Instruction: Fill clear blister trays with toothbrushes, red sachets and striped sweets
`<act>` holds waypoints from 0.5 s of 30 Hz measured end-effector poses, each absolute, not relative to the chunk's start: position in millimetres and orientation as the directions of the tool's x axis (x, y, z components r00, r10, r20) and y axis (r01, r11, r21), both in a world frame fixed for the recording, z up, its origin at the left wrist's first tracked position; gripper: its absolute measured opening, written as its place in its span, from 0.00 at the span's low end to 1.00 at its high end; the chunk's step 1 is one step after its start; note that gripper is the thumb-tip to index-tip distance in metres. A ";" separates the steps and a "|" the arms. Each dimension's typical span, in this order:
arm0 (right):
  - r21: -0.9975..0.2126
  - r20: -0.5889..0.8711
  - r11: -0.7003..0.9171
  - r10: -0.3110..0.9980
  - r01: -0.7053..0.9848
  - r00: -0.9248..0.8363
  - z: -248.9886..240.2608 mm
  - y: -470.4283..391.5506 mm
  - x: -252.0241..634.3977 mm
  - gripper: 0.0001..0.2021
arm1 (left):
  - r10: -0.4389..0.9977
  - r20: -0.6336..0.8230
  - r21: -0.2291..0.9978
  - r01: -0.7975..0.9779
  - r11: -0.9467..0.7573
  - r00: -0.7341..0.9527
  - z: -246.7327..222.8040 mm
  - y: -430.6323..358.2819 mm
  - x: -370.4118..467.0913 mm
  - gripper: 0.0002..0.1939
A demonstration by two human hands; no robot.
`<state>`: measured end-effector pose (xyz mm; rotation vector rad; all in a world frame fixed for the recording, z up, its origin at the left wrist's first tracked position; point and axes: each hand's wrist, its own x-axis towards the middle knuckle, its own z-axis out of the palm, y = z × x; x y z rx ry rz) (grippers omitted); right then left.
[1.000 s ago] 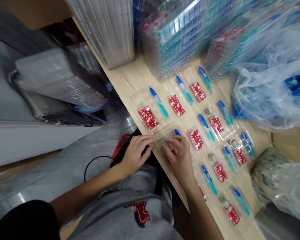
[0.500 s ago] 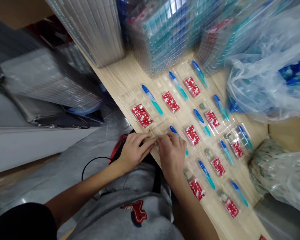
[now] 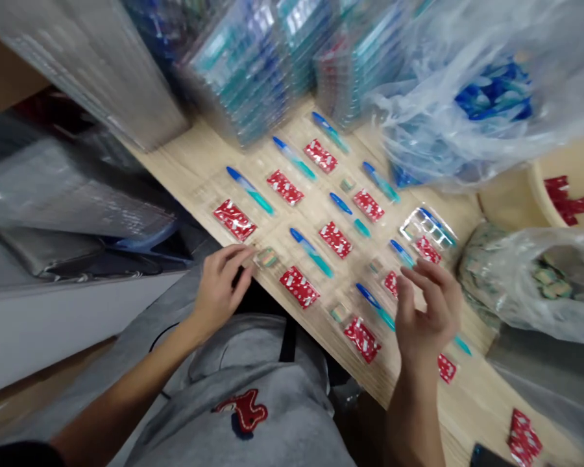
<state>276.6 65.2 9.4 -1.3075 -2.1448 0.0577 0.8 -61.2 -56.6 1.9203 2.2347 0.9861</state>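
Note:
My left hand [image 3: 221, 285] is at the table's near edge, thumb and fingers apart. Its fingertips are beside a small striped block [image 3: 267, 257] in a clear plastic tray, which also holds a red patterned packet [image 3: 299, 287] and a blue-and-teal pen [image 3: 311, 253]. Whether they touch the tray rim I cannot tell. My right hand [image 3: 425, 311] hovers over the trays farther right, fingers spread and nothing visible in them. It partly hides a red packet [image 3: 392, 283] and a pen [image 3: 401, 253]. Another striped block [image 3: 340, 312] lies in the tray between my hands.
Stacks of clear trays with pens [image 3: 243, 71] line the back. A plastic bag of blue pieces [image 3: 496, 91] is at the back right, above a bag of striped blocks [image 3: 552, 279]. A tub [image 3: 540, 175] holds red packets. Loose red packets [image 3: 523, 438] lie bottom right.
My right hand has left the spot beside my left hand and moved right, its fingers opening. A striped block now shows in the tray where both hands were. The view has shifted right.

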 end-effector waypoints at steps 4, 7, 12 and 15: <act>-0.270 0.568 0.394 0.802 0.879 -0.185 -5.2 70.0 348.3 0.09 | 0.859 0.471 0.443 0.896 -0.030 -0.204 -44.4 -40.2 4.0 0.22; -0.318 0.568 0.332 0.817 0.888 -0.102 -19.9 68.1 374.9 0.11 | 0.805 0.591 0.374 0.902 -0.214 -0.054 -24.8 1.8 22.5 0.26; -0.338 0.583 0.399 0.800 0.852 -0.143 -31.2 56.4 381.7 0.17 | 0.743 0.603 0.335 0.754 -0.566 0.290 27.3 88.3 107.4 0.18; -0.309 0.614 0.466 0.764 0.829 -0.200 -28.8 46.9 377.1 0.13 | 0.659 0.560 0.398 0.536 -0.745 0.501 56.2 133.3 184.3 0.13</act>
